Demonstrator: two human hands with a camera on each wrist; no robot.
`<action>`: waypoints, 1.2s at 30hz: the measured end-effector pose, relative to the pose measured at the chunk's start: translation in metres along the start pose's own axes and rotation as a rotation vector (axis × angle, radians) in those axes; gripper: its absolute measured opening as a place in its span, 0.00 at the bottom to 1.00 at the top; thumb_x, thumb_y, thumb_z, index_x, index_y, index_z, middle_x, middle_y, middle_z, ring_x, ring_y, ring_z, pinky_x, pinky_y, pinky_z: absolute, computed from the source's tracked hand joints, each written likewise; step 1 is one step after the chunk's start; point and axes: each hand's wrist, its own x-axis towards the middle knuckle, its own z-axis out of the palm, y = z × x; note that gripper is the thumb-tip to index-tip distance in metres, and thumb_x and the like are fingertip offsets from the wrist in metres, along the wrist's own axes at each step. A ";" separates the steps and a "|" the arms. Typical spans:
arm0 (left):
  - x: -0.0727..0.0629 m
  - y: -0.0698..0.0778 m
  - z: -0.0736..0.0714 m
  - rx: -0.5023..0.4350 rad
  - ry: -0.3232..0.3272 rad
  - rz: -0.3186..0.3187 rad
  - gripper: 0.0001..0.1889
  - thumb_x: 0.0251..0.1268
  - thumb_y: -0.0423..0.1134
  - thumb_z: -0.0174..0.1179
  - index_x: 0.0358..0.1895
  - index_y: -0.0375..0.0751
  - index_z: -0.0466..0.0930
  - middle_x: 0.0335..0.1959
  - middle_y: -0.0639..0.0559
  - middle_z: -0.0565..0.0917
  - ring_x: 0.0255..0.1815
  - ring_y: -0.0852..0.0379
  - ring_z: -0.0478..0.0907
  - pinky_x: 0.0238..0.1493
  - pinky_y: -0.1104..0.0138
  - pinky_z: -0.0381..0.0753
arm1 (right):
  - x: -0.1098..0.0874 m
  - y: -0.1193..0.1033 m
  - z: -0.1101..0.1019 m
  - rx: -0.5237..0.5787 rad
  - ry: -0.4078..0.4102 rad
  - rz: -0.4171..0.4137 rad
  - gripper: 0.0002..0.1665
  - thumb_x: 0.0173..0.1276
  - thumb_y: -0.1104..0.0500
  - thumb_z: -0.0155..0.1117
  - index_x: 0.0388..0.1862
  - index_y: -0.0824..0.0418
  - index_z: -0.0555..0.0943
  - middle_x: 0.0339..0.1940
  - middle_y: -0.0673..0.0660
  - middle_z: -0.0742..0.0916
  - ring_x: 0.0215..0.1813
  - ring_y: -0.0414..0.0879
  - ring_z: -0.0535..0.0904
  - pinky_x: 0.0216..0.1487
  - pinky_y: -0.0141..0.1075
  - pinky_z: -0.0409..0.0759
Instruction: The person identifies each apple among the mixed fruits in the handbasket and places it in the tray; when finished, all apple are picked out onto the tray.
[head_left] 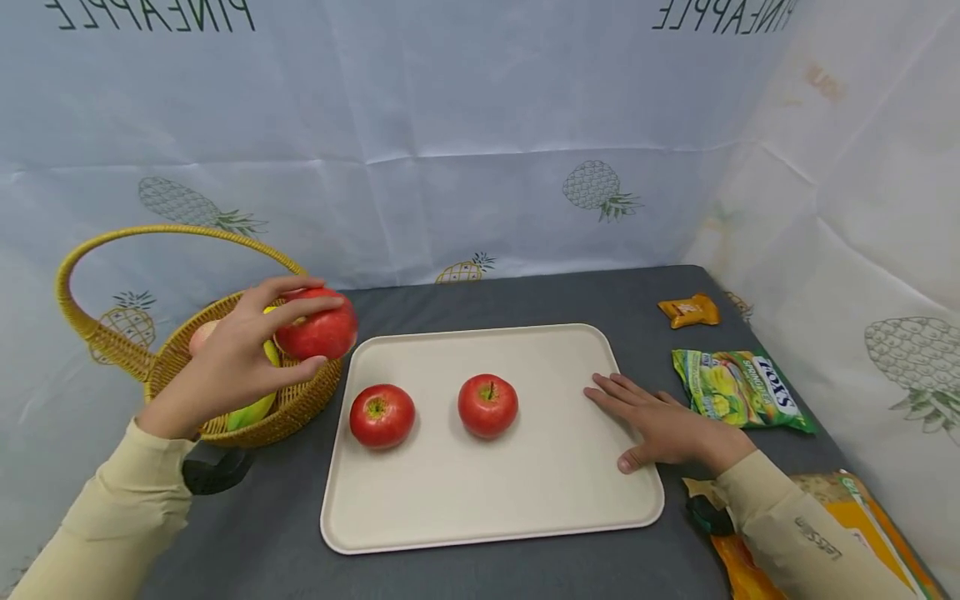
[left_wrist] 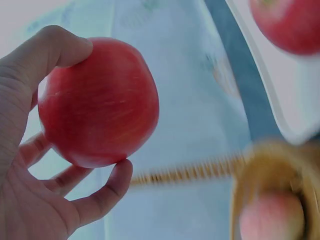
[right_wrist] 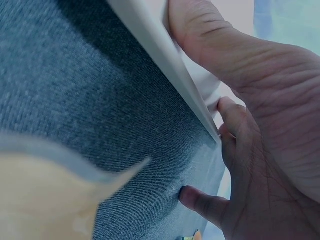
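Note:
My left hand (head_left: 236,358) grips a red apple (head_left: 318,329) at the right rim of a yellow wicker basket (head_left: 318,400). In the left wrist view the thumb lies over the top of the held apple (left_wrist: 100,105), with fingertips under it. Inside the basket are a yellow-green banana (head_left: 253,412) and a pinkish fruit (left_wrist: 272,217), partly hidden by the hand. Two more red apples, one left (head_left: 382,416) and one central (head_left: 487,406), sit on a cream tray (head_left: 480,500). My right hand (head_left: 667,429) rests with spread fingers over the tray's right edge; one fingertip (right_wrist: 190,197) meets the grey cloth.
Right of the tray lie a small orange packet (head_left: 690,311) and a green Fox's bag (head_left: 738,390). Orange and brown packaging (head_left: 840,508) is partly under the right forearm. White pineapple-print curtains (head_left: 465,125) stand behind and beside the dark grey tabletop (head_left: 420,575).

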 end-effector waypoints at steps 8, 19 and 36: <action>0.050 0.026 0.031 -0.211 -0.043 0.089 0.36 0.50 0.34 0.77 0.67 0.51 0.78 0.70 0.45 0.69 0.65 0.46 0.67 0.43 0.56 0.84 | 0.001 0.001 0.001 -0.009 0.005 0.001 0.66 0.53 0.34 0.74 0.84 0.54 0.53 0.84 0.60 0.51 0.82 0.66 0.41 0.65 0.78 0.47; 0.093 0.062 0.094 -0.378 -0.161 0.190 0.31 0.56 0.39 0.74 0.66 0.53 0.78 0.69 0.47 0.69 0.68 0.49 0.63 0.53 0.55 0.80 | 0.001 0.003 0.000 0.000 0.000 -0.007 0.66 0.54 0.34 0.74 0.84 0.54 0.53 0.84 0.60 0.50 0.82 0.66 0.40 0.64 0.79 0.44; 0.141 0.123 0.184 -0.333 -0.521 0.232 0.31 0.59 0.41 0.73 0.68 0.55 0.76 0.69 0.49 0.67 0.66 0.49 0.63 0.57 0.63 0.74 | 0.006 0.006 0.000 -0.017 -0.031 0.049 0.68 0.51 0.33 0.75 0.84 0.52 0.53 0.84 0.62 0.51 0.81 0.67 0.40 0.64 0.80 0.44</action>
